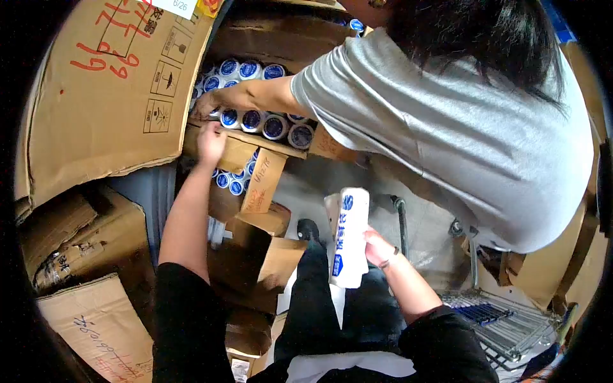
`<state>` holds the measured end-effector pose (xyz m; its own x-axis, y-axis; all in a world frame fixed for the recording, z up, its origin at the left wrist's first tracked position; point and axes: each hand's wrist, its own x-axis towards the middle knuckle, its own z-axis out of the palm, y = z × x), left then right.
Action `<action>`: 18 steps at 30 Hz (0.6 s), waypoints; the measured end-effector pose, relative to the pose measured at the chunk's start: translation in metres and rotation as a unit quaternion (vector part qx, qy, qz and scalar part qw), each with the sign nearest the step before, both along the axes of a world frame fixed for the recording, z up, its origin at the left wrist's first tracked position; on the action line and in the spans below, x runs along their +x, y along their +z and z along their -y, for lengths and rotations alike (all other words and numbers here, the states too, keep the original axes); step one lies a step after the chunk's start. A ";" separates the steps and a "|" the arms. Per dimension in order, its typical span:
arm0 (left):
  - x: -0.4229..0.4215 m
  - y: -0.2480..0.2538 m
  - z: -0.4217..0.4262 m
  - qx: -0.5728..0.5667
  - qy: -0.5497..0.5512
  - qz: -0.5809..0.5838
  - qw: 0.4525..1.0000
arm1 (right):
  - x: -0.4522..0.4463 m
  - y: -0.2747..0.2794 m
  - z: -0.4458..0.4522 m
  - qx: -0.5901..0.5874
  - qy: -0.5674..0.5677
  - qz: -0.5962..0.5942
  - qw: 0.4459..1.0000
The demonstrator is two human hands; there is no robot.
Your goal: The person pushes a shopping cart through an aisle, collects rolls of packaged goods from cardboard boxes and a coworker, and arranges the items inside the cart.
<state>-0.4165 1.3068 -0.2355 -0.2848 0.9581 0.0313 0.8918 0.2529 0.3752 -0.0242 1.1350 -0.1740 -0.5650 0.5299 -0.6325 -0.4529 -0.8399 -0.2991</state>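
Observation:
My right hand (378,247) is closed around white rolls of food storage bags (350,236) with blue print, held upright above my legs; at least two lie side by side. My left hand (212,143) is closed on the front edge of an open carton (262,142), its fingertips partly hidden. Several white rolls with blue round ends (274,126) fill that carton. A co-worker's hand (207,105) reaches in among them, just beyond my left hand. Below, a smaller open box (263,182) holds more blue-ended rolls (235,187).
A co-worker in a grey shirt (447,121) leans in from the right. A large carton (115,96) with red writing stands upper left, above stacked boxes (96,319). Lower right is a metal cart (504,319). An open brown box (281,262) sits beside my leg.

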 end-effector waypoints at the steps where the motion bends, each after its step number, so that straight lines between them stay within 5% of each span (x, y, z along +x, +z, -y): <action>1: -0.007 0.003 -0.005 -0.032 0.072 0.036 0.996 | -0.001 -0.003 -0.001 0.003 0.004 -0.006 1.000; 5: -0.010 -0.009 -0.016 0.019 0.147 -0.012 0.989 | 0.001 -0.013 -0.001 -0.003 0.034 -0.041 0.999; 9: -0.028 -0.051 -0.025 0.008 0.215 0.064 0.974 | 0.007 -0.018 -0.003 0.009 0.064 -0.027 0.998; 10: -0.007 -0.032 -0.028 0.057 0.236 0.060 0.968 | 0.008 -0.016 -0.003 -0.006 0.072 -0.029 0.997; 11: 0.006 -0.018 -0.026 0.090 0.239 -0.066 0.965 | 0.007 -0.014 -0.003 -0.016 0.079 -0.032 0.996; 13: 0.026 0.026 -0.028 0.074 0.286 -0.003 0.955 | 0.006 -0.013 -0.004 -0.026 0.078 -0.047 0.995; 18: 0.018 0.042 -0.004 -0.043 0.308 0.059 0.949 | 0.010 -0.010 -0.006 -0.011 0.083 -0.019 0.996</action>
